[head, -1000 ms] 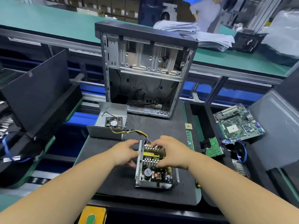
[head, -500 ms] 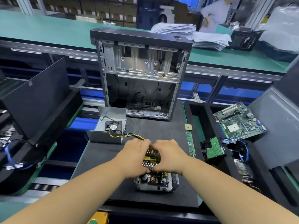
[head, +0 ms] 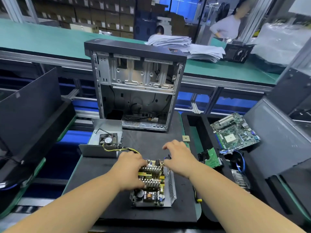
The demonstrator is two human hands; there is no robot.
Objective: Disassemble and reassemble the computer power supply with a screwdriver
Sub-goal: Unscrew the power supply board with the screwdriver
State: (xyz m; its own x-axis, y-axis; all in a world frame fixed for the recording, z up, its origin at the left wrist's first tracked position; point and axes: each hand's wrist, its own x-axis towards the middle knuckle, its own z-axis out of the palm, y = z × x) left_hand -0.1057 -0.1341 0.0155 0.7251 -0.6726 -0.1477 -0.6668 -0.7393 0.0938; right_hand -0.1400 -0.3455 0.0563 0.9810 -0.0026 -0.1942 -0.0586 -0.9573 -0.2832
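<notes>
The left hand (head: 130, 170) lies on the open power supply (head: 152, 187), fingers curled over its heatsinks and board edge, gripping it. The right hand (head: 179, 158) hovers just past the supply's far end, fingers loosely spread, holding nothing clearly. Beyond the left hand sits the cover (head: 102, 142) with its fan.

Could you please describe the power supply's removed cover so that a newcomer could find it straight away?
Start at the open computer case standing at the back of the black mat. Just in front of its left corner lies the removed cover, a bent grey metal shell. Unlike the open power supply under the hands, it holds a small black fan.
</notes>
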